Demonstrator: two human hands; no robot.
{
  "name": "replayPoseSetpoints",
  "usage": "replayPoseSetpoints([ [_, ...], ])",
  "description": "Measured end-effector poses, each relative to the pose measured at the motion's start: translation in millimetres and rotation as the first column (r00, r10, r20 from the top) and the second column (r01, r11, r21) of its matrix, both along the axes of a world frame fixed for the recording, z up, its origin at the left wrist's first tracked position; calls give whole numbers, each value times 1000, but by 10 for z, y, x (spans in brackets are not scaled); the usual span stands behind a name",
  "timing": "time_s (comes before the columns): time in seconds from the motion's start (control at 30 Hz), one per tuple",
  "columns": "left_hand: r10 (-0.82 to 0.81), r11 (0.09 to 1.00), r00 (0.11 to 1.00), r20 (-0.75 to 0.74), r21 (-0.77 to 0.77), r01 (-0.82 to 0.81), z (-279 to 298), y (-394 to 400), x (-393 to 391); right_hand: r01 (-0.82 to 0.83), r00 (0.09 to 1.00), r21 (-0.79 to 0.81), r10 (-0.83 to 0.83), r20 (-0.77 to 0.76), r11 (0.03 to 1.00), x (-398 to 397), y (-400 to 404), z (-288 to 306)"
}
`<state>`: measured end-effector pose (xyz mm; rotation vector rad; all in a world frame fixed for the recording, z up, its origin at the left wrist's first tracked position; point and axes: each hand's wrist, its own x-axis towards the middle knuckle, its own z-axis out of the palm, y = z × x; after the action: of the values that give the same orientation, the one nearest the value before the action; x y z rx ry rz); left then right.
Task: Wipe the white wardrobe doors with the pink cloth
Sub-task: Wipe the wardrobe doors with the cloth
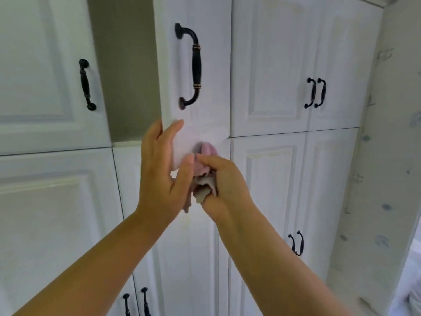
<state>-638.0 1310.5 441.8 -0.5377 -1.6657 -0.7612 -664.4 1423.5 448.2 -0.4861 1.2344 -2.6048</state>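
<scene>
An upper white wardrobe door (205,115) stands swung open toward me, with a black curved handle (192,65) on its face. My left hand (163,169) grips the door's lower left corner, thumb on the front and fingers round the edge. My right hand (224,183) holds the bunched pink cloth (205,169) and presses it against the door's bottom edge. Part of the cloth hangs down between my two hands.
Closed white doors with black handles surround the open one: upper left (45,71), upper right (296,65), lower left (57,213) and lower right (284,179). The dark cupboard inside (127,71) shows behind the open door. A patterned wall (387,156) bounds the right.
</scene>
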Motion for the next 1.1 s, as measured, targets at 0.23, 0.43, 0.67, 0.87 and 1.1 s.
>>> replayPoseSetpoints([
  [0.23, 228, 974, 973, 31, 1, -228, -20, -760, -297, 209, 948, 407, -83, -306, 889, -145, -365, 29],
  [0.43, 108, 968, 986, 128, 213, -133, -22, -1095, -500, 653, 708, 240, -466, -531, 719, -754, -687, -61],
  [0.67, 175, 957, 960, 220, 191, -219, 0, -1474, -718, 896, 107, 40, -128, -986, 442, -999, -1690, -180],
  [0.87, 293, 950, 917, 271, 25, -310, -90, -1694, -847, 935, -82, -26, 144, -986, 353, -1553, -1447, -325],
  [1.1, 324, 925, 943, 81, -236, -297, 93, -1635, -1174, 994, 44, 38, -55, -998, 105, -2223, -822, -88],
])
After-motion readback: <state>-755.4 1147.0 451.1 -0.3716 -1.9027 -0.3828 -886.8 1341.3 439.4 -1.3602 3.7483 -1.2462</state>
